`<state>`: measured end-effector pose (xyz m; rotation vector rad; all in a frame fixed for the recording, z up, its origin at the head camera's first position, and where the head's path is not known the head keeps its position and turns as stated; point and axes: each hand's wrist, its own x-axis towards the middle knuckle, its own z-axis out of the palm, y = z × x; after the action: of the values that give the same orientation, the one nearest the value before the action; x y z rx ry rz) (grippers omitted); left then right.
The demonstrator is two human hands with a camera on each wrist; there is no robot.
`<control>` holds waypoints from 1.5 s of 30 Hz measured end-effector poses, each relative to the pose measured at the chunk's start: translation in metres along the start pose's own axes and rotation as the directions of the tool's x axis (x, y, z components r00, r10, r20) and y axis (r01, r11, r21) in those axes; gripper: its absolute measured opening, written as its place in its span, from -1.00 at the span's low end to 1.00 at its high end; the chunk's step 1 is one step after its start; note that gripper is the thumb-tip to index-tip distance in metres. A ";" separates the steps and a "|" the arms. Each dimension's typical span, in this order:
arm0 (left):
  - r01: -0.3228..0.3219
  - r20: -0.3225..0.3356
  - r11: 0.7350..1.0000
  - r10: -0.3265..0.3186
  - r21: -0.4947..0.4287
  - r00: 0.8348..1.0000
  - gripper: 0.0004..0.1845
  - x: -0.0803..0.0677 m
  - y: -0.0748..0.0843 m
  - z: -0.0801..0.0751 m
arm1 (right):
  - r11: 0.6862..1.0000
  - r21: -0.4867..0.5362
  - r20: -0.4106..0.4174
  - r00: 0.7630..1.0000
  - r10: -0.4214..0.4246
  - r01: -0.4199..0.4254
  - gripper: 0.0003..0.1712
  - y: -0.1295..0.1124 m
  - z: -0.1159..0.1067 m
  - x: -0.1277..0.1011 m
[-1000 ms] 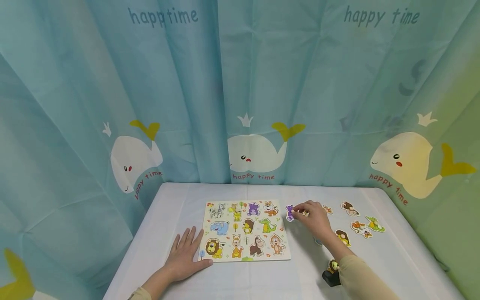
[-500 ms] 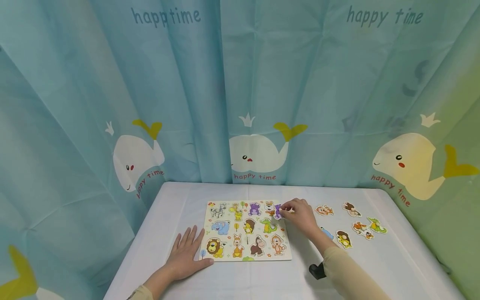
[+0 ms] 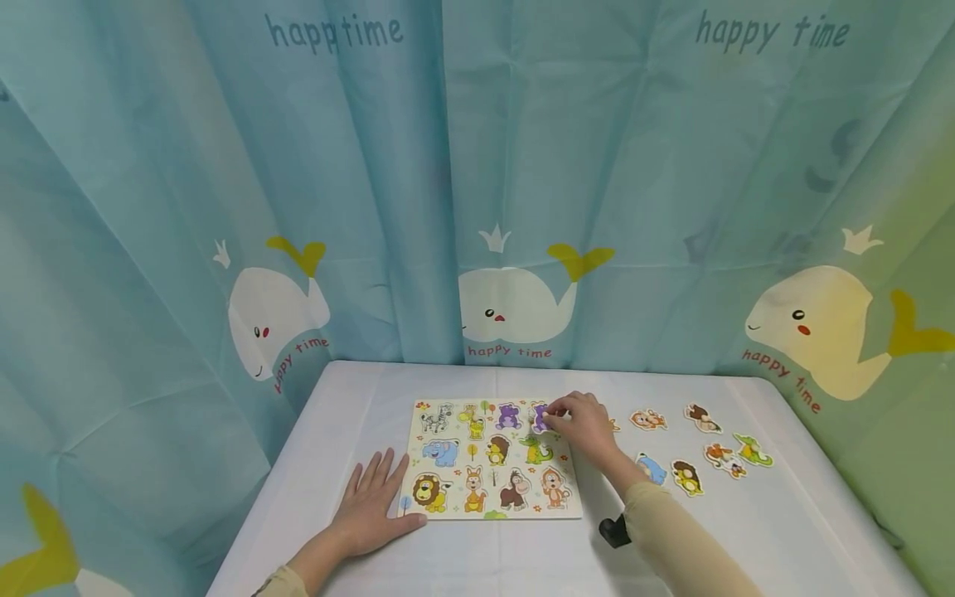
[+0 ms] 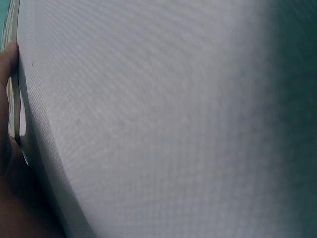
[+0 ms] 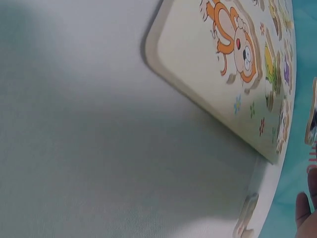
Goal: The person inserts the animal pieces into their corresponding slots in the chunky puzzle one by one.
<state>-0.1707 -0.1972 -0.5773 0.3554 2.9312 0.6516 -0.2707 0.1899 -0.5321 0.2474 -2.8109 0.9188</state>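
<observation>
A purple piece (image 3: 540, 416) is pinched in the right grip (image 3: 580, 424) over the board's (image 3: 488, 506) top-right corner, while the board's edge is pressed by the flat, open left grip (image 3: 370, 506); if tilted or misaligned, the piece could be jammed on the cutout's rim.

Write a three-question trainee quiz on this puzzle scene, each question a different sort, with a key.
1. True or false: the left hand lies flat on the table with its thumb against the near left corner of the puzzle board.
2. Multiple choice: the right hand pinches A) a green crocodile piece, B) a purple animal piece, C) a lion piece.
3. Fill in: the loose animal pieces, such as the blue piece, lie on the table to the ____ of the board.

Key: 1 true. 2 B. 3 right.
</observation>
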 end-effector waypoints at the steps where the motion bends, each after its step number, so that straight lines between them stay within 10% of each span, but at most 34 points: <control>1: 0.000 0.000 1.000 0.000 0.002 1.000 0.16 0.000 0.000 0.000 | 1.000 -0.003 0.002 1.000 0.002 -0.002 -0.88 -0.001 0.002 0.001; 45: 0.007 0.056 1.000 -0.006 -0.014 0.998 0.17 -0.002 0.004 -0.007 | 0.994 -0.110 -0.007 1.000 0.017 -0.018 -0.85 -0.035 0.056 0.023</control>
<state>-0.1690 -0.1972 -0.5692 0.3565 2.8720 0.6503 -0.2922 0.1260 -0.5513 0.2051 -2.8510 0.7636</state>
